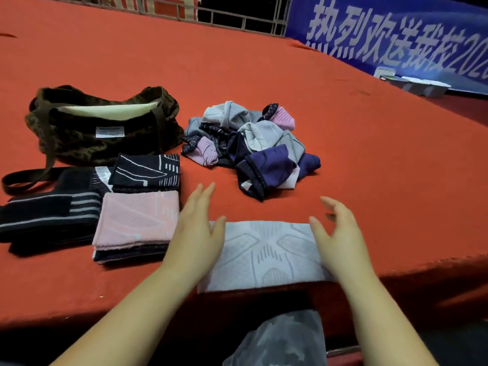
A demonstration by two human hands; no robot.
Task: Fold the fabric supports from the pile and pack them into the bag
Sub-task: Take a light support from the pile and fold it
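A light grey fabric support (266,256) lies flat at the near edge of the red table (290,75). My left hand (196,231) rests flat over its left end, fingers straight. At its right end my right hand (340,233) hovers with loosely curved fingers, holding nothing. The tangled pile (250,147) of grey, pink and purple supports sits just beyond. To the left are folded supports: a pink one (137,220) on a stack, a black patterned one (146,171) and black striped ones (47,215). The dark brown bag (103,125) stands open at far left.
The bag's strap (26,178) trails on the table at left. White containers (422,84) sit at the far right edge below a blue banner (396,35). A railing (237,17) runs along the back.
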